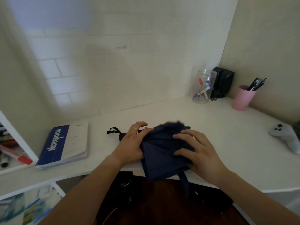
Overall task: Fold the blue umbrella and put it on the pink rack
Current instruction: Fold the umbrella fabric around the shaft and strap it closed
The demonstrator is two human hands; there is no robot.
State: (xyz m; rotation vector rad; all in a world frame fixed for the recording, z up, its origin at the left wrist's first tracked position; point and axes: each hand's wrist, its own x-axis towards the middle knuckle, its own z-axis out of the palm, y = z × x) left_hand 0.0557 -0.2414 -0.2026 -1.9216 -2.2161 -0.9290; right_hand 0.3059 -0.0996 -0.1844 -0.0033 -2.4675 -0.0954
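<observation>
A collapsed dark-blue fabric umbrella [164, 151] is shown at the near edge of the white bench [211, 120], its strap hanging over. Its left side is clasped by the left hand [132, 143]; the right hand [194, 150] is pressed on it, fingers spread. A blue-and-white notebook [65, 143] is seen left, a pink plastic cup [241, 98] far right.

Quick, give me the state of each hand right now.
Left hand: closed on the left side of the blue umbrella, gripping its fabric.
Right hand: open, fingers spread, pressing flat on the umbrella.
</observation>
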